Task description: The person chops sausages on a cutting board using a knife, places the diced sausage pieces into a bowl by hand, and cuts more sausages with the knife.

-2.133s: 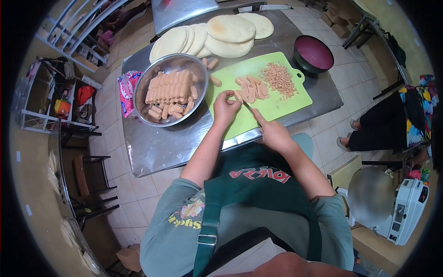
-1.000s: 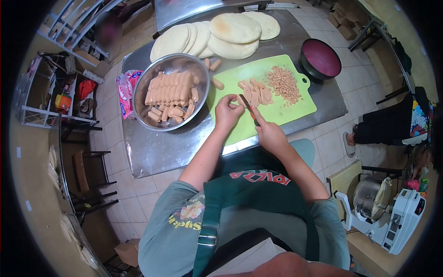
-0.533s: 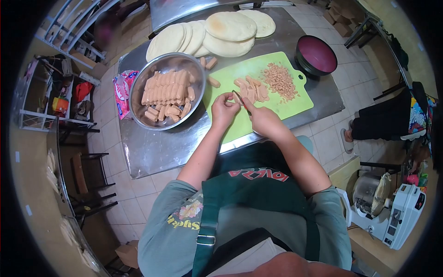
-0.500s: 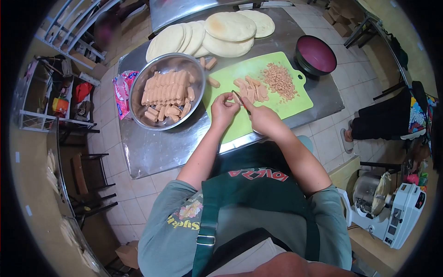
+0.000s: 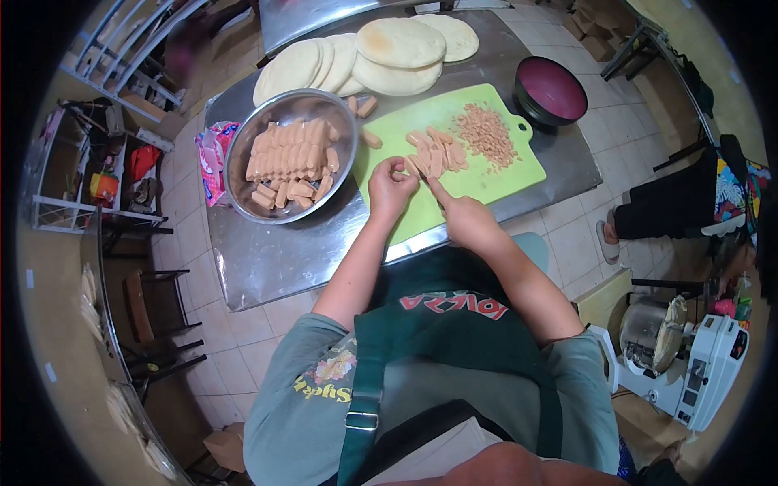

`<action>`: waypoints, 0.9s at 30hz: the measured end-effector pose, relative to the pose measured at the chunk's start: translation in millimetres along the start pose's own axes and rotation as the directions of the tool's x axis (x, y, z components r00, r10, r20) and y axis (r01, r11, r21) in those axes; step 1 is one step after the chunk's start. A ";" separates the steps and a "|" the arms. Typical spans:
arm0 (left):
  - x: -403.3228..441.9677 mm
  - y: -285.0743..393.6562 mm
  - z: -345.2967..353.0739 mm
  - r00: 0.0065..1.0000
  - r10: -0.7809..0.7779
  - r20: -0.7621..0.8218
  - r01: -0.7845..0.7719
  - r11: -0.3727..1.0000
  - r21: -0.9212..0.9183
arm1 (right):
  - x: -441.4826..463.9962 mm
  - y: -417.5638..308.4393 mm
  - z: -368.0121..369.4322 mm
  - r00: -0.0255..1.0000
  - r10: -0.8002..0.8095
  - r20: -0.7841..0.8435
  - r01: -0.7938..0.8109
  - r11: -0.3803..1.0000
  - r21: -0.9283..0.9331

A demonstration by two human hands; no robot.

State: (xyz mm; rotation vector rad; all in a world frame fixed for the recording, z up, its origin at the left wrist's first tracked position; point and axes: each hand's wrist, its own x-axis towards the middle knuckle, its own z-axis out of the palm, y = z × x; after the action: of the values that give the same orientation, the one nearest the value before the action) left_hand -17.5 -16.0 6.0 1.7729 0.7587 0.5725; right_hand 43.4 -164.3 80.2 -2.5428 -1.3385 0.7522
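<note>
My right hand (image 5: 472, 222) grips a knife (image 5: 436, 188) over the green cutting board (image 5: 494, 185). Its blade points away from me, beside sausage slices (image 5: 438, 150) lying in a loose pile. Pinched fingers of my left hand (image 5: 392, 189) hold a piece of sausage (image 5: 412, 167) at the near left of that pile; part of the piece is hidden. Finely diced sausage (image 5: 486, 138) is heaped toward the board's far right. Left of the board, a steel bowl (image 5: 350, 166) contains whole and shorter sausages (image 5: 288, 151).
Round flatbreads (image 5: 401, 42) overlap along the table's far side. A dark bowl with a red inside (image 5: 553, 91) stands beyond the board's right corner. Pink plastic packaging (image 5: 212, 162) lies left of the steel bowl. A white mixer (image 5: 697, 368) is at right, and another person's legs (image 5: 660, 211) show there.
The knife blade has dropped lower and turned beside the slices. My right hand has shifted slightly right and nearer me. The whole view has moved slightly.
</note>
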 end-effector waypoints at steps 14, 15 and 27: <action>0.8 1.6 -3.7 0.998 0.050 -0.029 -0.050 0.999 0.005 | -30.4 18.7 25.0 0.990 -0.031 -0.139 0.043 0.996 0.083; 0.7 0.5 -3.5 0.998 0.060 -0.034 -0.060 0.998 0.009 | -32.6 21.9 23.1 0.989 -0.034 -0.143 0.045 0.996 0.078; 2.1 15.2 5.4 0.993 0.120 -0.010 -0.117 0.979 0.164 | -39.2 75.2 -22.9 0.945 0.217 -0.247 0.086 0.561 0.823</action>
State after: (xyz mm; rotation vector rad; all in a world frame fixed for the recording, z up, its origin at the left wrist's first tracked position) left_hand -9.0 -21.4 18.7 1.9771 0.7340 0.6227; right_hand 91.0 -237.9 85.7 -1.8067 -0.5388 0.6992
